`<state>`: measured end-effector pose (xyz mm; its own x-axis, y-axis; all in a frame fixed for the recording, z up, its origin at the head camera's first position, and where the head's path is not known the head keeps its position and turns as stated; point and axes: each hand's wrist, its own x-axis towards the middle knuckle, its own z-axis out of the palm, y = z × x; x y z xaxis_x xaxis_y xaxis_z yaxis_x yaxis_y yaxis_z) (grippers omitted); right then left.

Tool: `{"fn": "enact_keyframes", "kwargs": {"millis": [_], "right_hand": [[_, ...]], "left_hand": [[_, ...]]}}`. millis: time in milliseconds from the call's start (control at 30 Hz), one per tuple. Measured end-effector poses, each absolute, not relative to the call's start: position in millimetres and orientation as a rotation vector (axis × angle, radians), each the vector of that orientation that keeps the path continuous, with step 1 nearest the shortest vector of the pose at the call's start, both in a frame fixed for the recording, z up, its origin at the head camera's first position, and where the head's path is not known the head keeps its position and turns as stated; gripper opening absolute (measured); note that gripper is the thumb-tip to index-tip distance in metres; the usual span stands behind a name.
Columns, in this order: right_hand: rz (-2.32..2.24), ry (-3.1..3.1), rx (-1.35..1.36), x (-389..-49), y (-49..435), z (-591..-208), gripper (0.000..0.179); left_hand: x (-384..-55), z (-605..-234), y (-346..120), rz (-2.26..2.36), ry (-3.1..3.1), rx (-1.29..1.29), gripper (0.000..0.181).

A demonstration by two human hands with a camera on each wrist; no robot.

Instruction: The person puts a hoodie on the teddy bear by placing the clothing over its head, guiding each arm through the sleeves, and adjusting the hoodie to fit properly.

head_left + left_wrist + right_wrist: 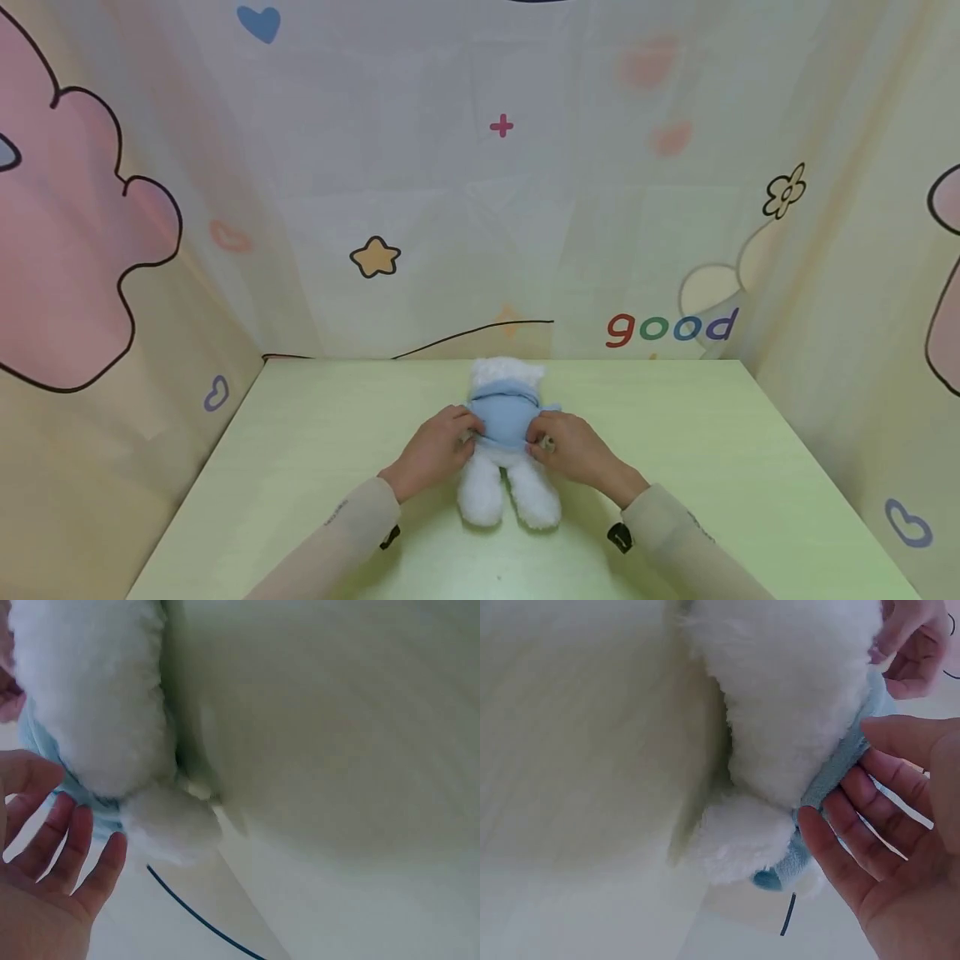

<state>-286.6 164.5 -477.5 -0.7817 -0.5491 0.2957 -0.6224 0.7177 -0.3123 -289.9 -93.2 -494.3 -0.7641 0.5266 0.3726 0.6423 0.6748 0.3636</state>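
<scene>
A white plush toy [481, 497] lies on the table with its legs toward me, dressed in a light blue shirt [507, 421]. My left hand [435, 450] pinches the lower edge of the shirt on its left side. At the opposite side my right hand [577, 450] pinches the same hem. In the left wrist view the thumb and fingertips meet the blue cloth beside the fluffy white leg. From the right wrist, the thumb and fingers lie along the shirt's hem [840, 765], and one white arm [739, 840] pokes out beneath.
The pale green table [322, 417] extends around the toy on both sides. Behind it hangs a printed cloth backdrop [450, 167] with a star, a flower and the word "good". More printed cloth [75, 467] borders the left side. Both forearms wear light sleeves [345, 533].
</scene>
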Motion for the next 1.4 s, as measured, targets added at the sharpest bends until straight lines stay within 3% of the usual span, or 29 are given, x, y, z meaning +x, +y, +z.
{"fn": "enact_keyframes", "kwargs": {"millis": [200,333,600,833,1133,1267,1400], "right_hand": [[0.565,-2.765,0.751,-292.4,173.2,-476.2,0.022],[0.556,-2.846,0.651,-295.3,174.2,-480.2,0.028],[0.514,-2.837,0.672,-296.4,161.9,-485.0,0.017],[0.484,-2.861,0.672,-293.5,160.8,-480.7,0.015],[0.564,-2.731,0.702,-298.9,173.9,-471.0,0.012],[0.642,-2.658,0.724,-303.6,169.8,-470.3,0.014],[0.745,-2.719,0.714,-307.9,163.6,-471.7,0.029]], "left_hand": [[-307.6,-496.6,-102.3,-0.776,-2.753,-0.866,0.038],[-315.7,-503.1,-100.3,-0.711,-2.792,-0.917,0.042],[-313.0,-509.9,-91.0,-0.367,-2.732,-0.840,0.018],[-310.9,-510.4,-87.9,-0.369,-2.768,-0.806,0.012],[-311.1,-508.8,-102.5,-0.865,-2.962,-0.477,0.050],[-315.8,-512.9,-107.9,-0.939,-3.017,-0.425,0.042],[-320.4,-516.4,-111.0,-1.036,-2.985,-0.479,0.023]]}}
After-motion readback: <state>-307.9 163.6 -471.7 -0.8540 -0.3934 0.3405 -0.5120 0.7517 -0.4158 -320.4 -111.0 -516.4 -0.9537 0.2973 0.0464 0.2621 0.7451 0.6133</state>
